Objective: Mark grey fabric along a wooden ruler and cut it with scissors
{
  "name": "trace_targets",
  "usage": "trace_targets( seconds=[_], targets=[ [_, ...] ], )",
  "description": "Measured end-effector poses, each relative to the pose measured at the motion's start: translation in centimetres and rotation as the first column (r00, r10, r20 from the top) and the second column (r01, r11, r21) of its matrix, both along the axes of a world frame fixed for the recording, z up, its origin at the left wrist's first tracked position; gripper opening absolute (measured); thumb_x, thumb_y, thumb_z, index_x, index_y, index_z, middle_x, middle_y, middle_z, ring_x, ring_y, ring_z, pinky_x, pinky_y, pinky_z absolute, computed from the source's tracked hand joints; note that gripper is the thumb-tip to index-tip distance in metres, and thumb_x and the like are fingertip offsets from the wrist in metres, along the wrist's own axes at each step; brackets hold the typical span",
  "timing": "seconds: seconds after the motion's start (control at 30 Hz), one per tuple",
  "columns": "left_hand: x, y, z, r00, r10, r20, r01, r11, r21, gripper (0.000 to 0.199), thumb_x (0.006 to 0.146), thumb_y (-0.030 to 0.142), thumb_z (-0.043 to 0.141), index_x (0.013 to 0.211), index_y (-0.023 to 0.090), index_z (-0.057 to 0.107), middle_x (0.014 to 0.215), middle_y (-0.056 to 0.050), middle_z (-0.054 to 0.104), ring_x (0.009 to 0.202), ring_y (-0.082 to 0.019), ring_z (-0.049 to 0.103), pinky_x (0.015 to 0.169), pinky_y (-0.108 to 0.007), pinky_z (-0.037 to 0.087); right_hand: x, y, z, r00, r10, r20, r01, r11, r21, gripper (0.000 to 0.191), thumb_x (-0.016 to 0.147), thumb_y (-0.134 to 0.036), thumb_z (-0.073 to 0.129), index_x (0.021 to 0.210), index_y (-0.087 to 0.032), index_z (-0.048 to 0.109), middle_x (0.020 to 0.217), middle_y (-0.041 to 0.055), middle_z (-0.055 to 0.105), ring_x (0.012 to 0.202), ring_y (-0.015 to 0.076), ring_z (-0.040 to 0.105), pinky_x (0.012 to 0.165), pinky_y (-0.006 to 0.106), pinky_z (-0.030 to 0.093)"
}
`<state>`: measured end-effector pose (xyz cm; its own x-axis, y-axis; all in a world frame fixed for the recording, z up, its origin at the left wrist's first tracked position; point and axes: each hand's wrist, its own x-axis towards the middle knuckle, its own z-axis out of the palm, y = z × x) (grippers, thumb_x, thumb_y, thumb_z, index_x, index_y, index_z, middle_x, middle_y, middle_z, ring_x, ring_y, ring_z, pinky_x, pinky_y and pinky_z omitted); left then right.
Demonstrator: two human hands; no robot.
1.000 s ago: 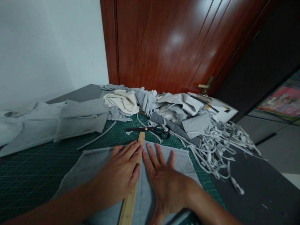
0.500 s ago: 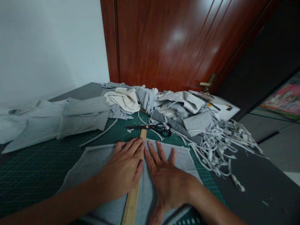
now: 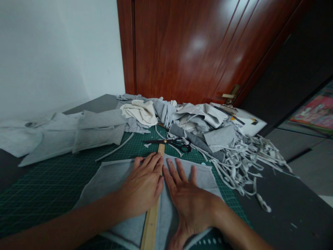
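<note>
A piece of grey fabric (image 3: 117, 177) lies spread on the green cutting mat (image 3: 33, 205). Across it, running away from me, rests a wooden ruler (image 3: 151, 225). My left hand (image 3: 143, 185) lies over the ruler's upper part, fingers stretched forward, pressing on it and on the cloth beside it. To the right of the ruler, my right hand (image 3: 191, 198) is spread on the fabric with its fingers apart. Just beyond the ruler's far end lie black scissors (image 3: 169, 141), blades pointing left.
Folded grey fabric pieces (image 3: 99, 130) lie at the left. A cream cloth (image 3: 140, 111) and crumpled grey cloth (image 3: 200, 116) are heaped at the back. Tangled fabric strips (image 3: 241, 166) cover the right side, near a white box (image 3: 249, 119). Behind stands a brown door (image 3: 182, 52).
The view has shifted slightly, so everything on the left appears a little further right. Both hands keep their places on the ruler and fabric.
</note>
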<state>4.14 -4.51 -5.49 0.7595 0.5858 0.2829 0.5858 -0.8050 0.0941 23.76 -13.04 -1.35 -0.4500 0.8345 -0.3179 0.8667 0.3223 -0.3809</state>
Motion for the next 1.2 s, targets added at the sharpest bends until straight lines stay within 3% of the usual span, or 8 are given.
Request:
trace_targets(
  seconds=[0.23, 0.4, 0.63, 1.0, 1.2],
  targets=[
    [0.4, -0.3, 0.1, 0.999, 0.029, -0.018, -0.029, 0.999, -0.046, 0.059, 0.104, 0.023, 0.047, 0.16, 0.004, 0.05, 0.168, -0.023, 0.05, 0.159, -0.04, 0.039, 0.121, -0.063, 0.033, -0.2, -0.5, -0.8, 1.0, 0.004, 0.011, -0.005, 0.998, 0.059, 0.162, 0.068, -0.097, 0.073, 0.171, -0.013, -0.018, 0.176, 0.026, -0.023, 0.16, 0.0543, -0.026, 0.117, 0.087, -0.015],
    [0.6, -0.2, 0.0, 1.0, 0.03, -0.005, -0.03, 0.999, -0.027, 0.059, 0.104, 0.023, 0.047, 0.159, 0.003, 0.05, 0.166, -0.024, 0.051, 0.158, -0.039, 0.04, 0.122, -0.061, 0.033, -0.2, -0.5, -0.9, 0.999, 0.006, 0.045, -0.009, 0.997, 0.071, 0.162, 0.067, -0.093, 0.079, 0.171, -0.017, -0.019, 0.178, 0.0249, -0.021, 0.16, 0.0566, -0.023, 0.12, 0.087, -0.009],
    [0.8, -0.3, 0.1, 0.999, 0.039, -0.032, -0.04, 0.999, -0.031, 0.061, 0.104, 0.024, 0.044, 0.16, 0.001, 0.048, 0.167, -0.024, 0.05, 0.158, -0.038, 0.041, 0.126, -0.058, 0.033, -0.2, -0.3, -1.3, 1.0, -0.007, 0.017, 0.006, 0.999, 0.048, 0.163, 0.066, -0.097, 0.075, 0.17, -0.015, -0.021, 0.176, 0.0252, -0.025, 0.159, 0.0546, -0.027, 0.117, 0.088, -0.013],
    [0.3, -0.2, 0.0, 1.0, 0.003, 0.013, -0.003, 1.0, -0.015, 0.057, 0.105, 0.023, 0.044, 0.159, 0.005, 0.05, 0.165, -0.024, 0.053, 0.154, -0.037, 0.047, 0.122, -0.06, 0.038, -0.2, -0.3, 1.2, 1.0, 0.001, -0.003, -0.001, 0.999, -0.036, 0.16, 0.068, -0.093, 0.078, 0.171, -0.017, -0.018, 0.175, 0.0263, -0.024, 0.159, 0.0542, -0.026, 0.117, 0.086, -0.014],
    [-0.4, 0.0, 0.0, 0.999, -0.027, 0.021, 0.027, 0.999, 0.024, 0.057, 0.106, 0.026, 0.045, 0.159, 0.005, 0.052, 0.163, -0.023, 0.056, 0.151, -0.038, 0.05, 0.12, -0.059, 0.039, -0.4, -0.4, 1.4, 1.0, -0.018, 0.001, 0.018, 0.999, -0.032, 0.158, 0.068, -0.087, 0.084, 0.173, -0.018, -0.011, 0.176, 0.0254, -0.022, 0.159, 0.055, -0.025, 0.118, 0.086, -0.014]
  ],
)
